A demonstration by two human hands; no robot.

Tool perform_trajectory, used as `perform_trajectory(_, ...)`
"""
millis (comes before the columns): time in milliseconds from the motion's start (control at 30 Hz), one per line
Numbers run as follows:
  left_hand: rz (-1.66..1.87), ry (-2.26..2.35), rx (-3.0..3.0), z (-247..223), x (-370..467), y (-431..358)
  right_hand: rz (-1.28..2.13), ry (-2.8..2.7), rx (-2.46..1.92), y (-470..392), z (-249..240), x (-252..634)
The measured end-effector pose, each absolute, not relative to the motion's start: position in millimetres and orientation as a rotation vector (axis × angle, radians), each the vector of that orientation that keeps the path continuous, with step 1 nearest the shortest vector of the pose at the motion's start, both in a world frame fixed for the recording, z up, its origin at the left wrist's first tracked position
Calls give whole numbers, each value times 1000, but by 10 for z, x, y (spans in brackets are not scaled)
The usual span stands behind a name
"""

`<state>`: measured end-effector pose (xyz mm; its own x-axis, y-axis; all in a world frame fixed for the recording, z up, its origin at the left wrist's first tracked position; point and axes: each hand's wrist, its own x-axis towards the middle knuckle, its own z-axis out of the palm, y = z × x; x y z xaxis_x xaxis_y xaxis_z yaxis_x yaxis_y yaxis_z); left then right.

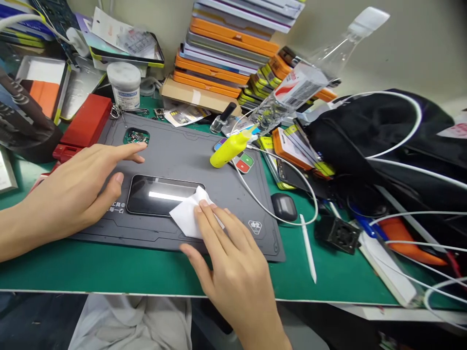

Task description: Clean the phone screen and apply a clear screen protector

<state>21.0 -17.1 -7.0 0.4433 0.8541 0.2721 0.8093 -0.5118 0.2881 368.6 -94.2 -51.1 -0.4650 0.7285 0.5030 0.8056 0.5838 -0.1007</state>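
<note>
A smartphone (146, 196) with a dark, glossy screen lies flat on the grey work mat (175, 146), a white light strip mirrored in its glass. My right hand (233, 257) presses a white wipe (186, 214) with its fingertips against the phone's right end, covering that end. The thumb is spread away from the wipe. My left hand (83, 184) hovers beside the phone's left end, fingers apart and holding nothing. Its index finger extends toward a recess in the mat with small metal parts (136, 136).
A yellow squeeze bottle (229, 148) and a white cable (255, 204) lie on the mat's right side. Past it are a black earbud case (283, 207) and white stylus (308, 250). Behind stand a tilted plastic bottle (295, 90), stacked orange cases (219, 58) and a white jar (124, 85).
</note>
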Motion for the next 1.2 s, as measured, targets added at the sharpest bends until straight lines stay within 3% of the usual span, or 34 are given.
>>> perform_trajectory(200, 767, 1408, 2596, -92, 242, -163, -243, -2327, -1247, -882, -466, 3625)
perform_trajectory(767, 751, 1393, 2679, -54, 218, -147, -51, -2319, -1232, -818, -554, 2447)
perform_trajectory(1200, 788, 1403, 2696, -85, 260, -165, -256, -2227, -1330, -914, -639, 3468)
